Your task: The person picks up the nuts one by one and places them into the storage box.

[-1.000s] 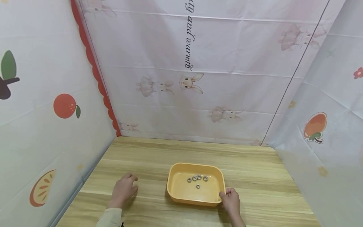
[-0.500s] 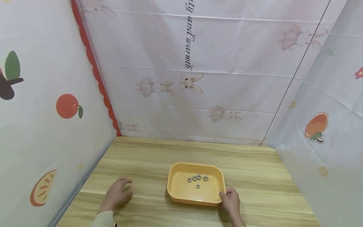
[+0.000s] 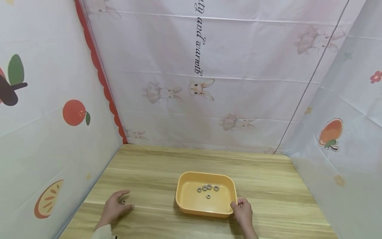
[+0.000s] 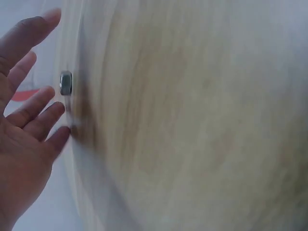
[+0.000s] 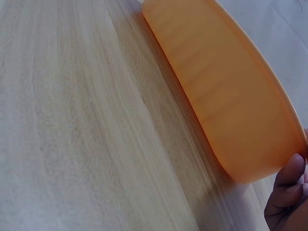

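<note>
On the left of the table, my left hand (image 3: pixel 113 206) has its thumb and fingers spread around a single metal nut (image 3: pixel 123 202). In the left wrist view that nut (image 4: pixel 66 83) lies on the wood just beyond the fingertips, with a gap to the hand. My right hand (image 3: pixel 243 211) pinches the near right corner of a yellow plastic tray (image 3: pixel 206 212), thumb over the rim. Several metal nuts (image 3: pixel 208 196) lie inside the tray. The right wrist view has the tray's outer side (image 5: pixel 216 96) and part of the right hand (image 5: pixel 288 197) at its corner.
The wood-grain table (image 3: pixel 155 162) extends around the tray and both hands. A printed cloth wall (image 3: pixel 179 109) rises behind it. More cloth walls (image 3: pixel 38 149) stand at the left and right sides.
My left hand has moved left and slightly toward me, its fingers spreading, and the single nut now shows between them. My right hand and the tray stay put.
</note>
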Available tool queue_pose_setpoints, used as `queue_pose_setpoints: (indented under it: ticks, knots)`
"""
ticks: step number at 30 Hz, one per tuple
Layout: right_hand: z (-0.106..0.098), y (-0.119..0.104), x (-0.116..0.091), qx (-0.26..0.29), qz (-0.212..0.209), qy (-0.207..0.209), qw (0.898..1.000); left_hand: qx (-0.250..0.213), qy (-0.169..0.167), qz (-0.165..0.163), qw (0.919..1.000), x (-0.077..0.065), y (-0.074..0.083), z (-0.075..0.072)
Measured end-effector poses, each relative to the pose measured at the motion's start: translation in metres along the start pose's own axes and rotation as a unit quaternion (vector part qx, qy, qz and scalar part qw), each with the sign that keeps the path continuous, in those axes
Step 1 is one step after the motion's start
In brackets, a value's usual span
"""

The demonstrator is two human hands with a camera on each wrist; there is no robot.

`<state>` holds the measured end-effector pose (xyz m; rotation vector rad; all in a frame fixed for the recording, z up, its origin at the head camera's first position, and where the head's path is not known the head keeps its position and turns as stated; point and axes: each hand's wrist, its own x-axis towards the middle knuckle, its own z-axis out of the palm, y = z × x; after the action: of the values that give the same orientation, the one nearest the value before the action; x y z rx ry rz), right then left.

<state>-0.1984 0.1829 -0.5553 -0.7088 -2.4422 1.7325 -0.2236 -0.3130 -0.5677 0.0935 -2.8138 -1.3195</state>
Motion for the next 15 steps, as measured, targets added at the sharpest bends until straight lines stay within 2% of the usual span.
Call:
queue_pose_setpoints:
  ticks: [3, 5, 11, 15]
  knots:
    - [0.0, -0.001, -0.001, 0.0, -0.002, 0.0, 1.0, -0.021, -0.004, -0.016, 0.9996, -0.001, -0.006, -0.002]
    - [0.0, -0.001, -0.001, -0.001, -0.005, -0.001, 1.0, -0.053, -0.002, -0.03, 0.9981, -0.002, -0.009, -0.002]
    - [0.0, -0.002, -0.002, 0.001, 0.001, -0.002, 1.0, -0.139, 0.021, -0.069, 0.9877, -0.005, -0.015, -0.001]
    - [0.0, 0.0, -0.001, 0.0, -0.003, 0.0, 1.0, -0.142, 0.038, -0.087, 0.9853, -0.007, -0.017, 0.0]
